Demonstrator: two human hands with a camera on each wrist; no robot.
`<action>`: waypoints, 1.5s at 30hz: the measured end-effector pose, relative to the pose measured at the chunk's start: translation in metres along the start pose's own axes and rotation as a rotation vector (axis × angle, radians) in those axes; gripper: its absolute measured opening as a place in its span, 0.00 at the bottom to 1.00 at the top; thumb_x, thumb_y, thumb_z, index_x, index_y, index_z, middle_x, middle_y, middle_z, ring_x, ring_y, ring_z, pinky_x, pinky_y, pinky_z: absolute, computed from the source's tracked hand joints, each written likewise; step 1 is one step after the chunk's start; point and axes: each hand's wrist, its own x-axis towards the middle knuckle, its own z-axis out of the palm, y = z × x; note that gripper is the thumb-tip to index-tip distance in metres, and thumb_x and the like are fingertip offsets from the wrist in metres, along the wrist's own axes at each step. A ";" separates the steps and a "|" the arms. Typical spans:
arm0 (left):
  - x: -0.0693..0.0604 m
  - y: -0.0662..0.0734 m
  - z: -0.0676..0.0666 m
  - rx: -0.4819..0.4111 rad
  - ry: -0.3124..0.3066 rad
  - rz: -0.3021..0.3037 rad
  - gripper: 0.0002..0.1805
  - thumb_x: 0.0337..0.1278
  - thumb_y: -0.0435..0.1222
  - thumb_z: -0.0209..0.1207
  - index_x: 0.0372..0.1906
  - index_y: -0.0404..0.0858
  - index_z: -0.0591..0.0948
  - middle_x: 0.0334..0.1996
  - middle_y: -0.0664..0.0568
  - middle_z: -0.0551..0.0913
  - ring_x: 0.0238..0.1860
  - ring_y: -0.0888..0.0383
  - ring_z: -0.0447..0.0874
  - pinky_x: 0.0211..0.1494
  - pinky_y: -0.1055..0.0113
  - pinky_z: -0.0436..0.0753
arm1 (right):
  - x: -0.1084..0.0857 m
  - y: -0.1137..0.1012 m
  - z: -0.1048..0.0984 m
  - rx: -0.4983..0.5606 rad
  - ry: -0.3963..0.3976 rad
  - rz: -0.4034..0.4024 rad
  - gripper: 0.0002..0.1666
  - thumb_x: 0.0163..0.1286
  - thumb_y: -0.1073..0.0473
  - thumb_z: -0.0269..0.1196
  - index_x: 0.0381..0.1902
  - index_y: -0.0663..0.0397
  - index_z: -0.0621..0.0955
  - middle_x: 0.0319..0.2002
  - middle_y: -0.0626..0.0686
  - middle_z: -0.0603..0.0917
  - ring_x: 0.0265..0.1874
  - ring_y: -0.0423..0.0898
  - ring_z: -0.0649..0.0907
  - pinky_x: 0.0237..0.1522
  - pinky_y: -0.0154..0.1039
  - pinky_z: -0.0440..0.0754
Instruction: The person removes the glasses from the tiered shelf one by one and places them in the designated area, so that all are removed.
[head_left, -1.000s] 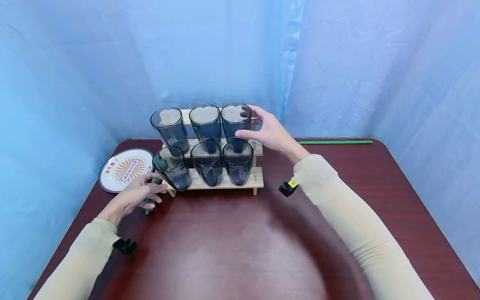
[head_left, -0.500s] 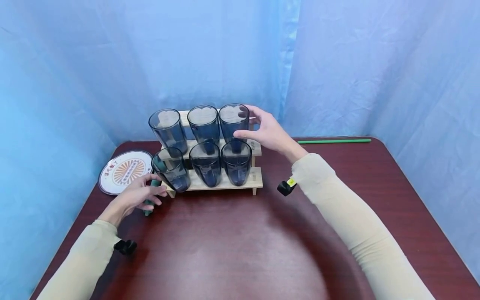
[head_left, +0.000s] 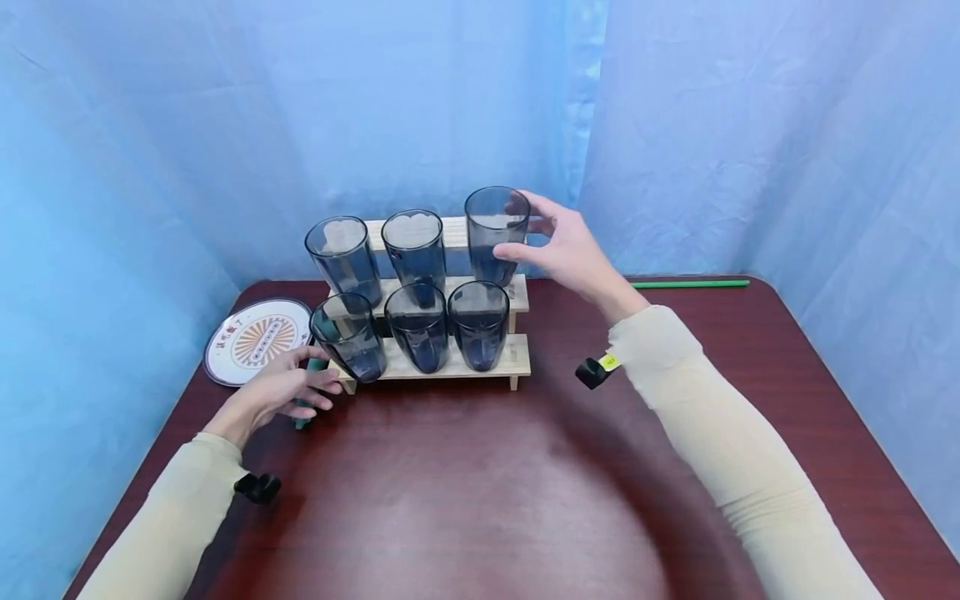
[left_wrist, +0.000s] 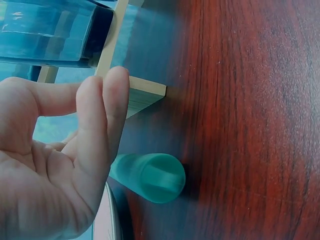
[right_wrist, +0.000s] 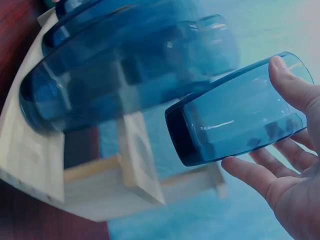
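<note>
My right hand [head_left: 570, 246] grips a dark tinted drinking glass [head_left: 487, 237] from its right side, thumb in front and fingers behind. In the right wrist view the glass [right_wrist: 235, 117] is tilted, its base clear of the shelf. Several matching glasses stand in two rows on a pale wooden tiered rack [head_left: 510, 358], two behind [head_left: 341, 267] and three in front [head_left: 480, 333]. My left hand [head_left: 273, 392] stays by the lower shelf's left end, fingers loosely bent. Whether its fingertips touch the shelf [left_wrist: 147, 87] I cannot tell.
A round white plate-like disc [head_left: 258, 342] with an orange sunburst lies at the table's left. Beneath the left hand is a green cylinder [left_wrist: 160, 177]. A thin green stick [head_left: 690, 284] lies along the back edge, right. Blue curtains [head_left: 675, 125] surround the table.
My right hand has lifted the rear right glass from the rack and moved it up and slightly right. The left hand keeps its place by the rack.
</note>
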 end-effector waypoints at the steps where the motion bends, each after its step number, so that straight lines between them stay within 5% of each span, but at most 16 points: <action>1: 0.000 0.000 0.000 -0.001 0.000 0.001 0.33 0.72 0.41 0.60 0.71 0.35 0.57 0.46 0.42 0.88 0.35 0.54 0.89 0.31 0.63 0.87 | -0.003 -0.001 -0.005 0.008 0.014 -0.010 0.47 0.60 0.47 0.77 0.74 0.38 0.70 0.64 0.44 0.78 0.60 0.44 0.79 0.60 0.45 0.77; 13: -0.002 0.002 -0.001 -0.004 0.003 -0.007 0.32 0.72 0.41 0.59 0.70 0.36 0.58 0.46 0.42 0.87 0.36 0.54 0.88 0.32 0.61 0.88 | -0.059 0.006 -0.083 -0.085 0.192 0.054 0.44 0.63 0.55 0.75 0.75 0.39 0.70 0.67 0.50 0.76 0.58 0.43 0.79 0.44 0.30 0.81; 18: -0.003 0.000 -0.001 -0.011 0.011 -0.010 0.33 0.71 0.42 0.61 0.70 0.36 0.59 0.45 0.43 0.88 0.36 0.54 0.89 0.33 0.62 0.88 | -0.086 0.024 -0.115 -0.177 0.220 0.128 0.44 0.64 0.54 0.74 0.76 0.37 0.68 0.68 0.49 0.75 0.59 0.39 0.78 0.38 0.29 0.83; 26: -0.004 0.000 -0.001 -0.011 0.017 -0.008 0.33 0.71 0.43 0.61 0.69 0.37 0.59 0.46 0.43 0.88 0.37 0.54 0.89 0.33 0.62 0.88 | -0.131 0.065 -0.153 -0.254 0.301 0.290 0.44 0.66 0.49 0.73 0.76 0.30 0.66 0.69 0.46 0.74 0.63 0.38 0.76 0.43 0.20 0.76; 35: -0.005 0.000 0.001 -0.023 0.022 -0.011 0.32 0.71 0.42 0.61 0.69 0.37 0.60 0.44 0.44 0.88 0.36 0.54 0.89 0.31 0.62 0.87 | -0.163 0.106 -0.178 -0.189 0.416 0.354 0.47 0.65 0.53 0.73 0.78 0.31 0.64 0.68 0.43 0.74 0.54 0.28 0.77 0.42 0.17 0.76; 45: -0.003 -0.002 0.001 -0.027 0.012 0.002 0.31 0.71 0.43 0.61 0.68 0.37 0.60 0.45 0.43 0.88 0.36 0.54 0.89 0.31 0.63 0.87 | -0.172 0.132 -0.185 -0.195 0.454 0.393 0.47 0.66 0.54 0.73 0.78 0.35 0.64 0.67 0.47 0.76 0.51 0.28 0.78 0.42 0.17 0.77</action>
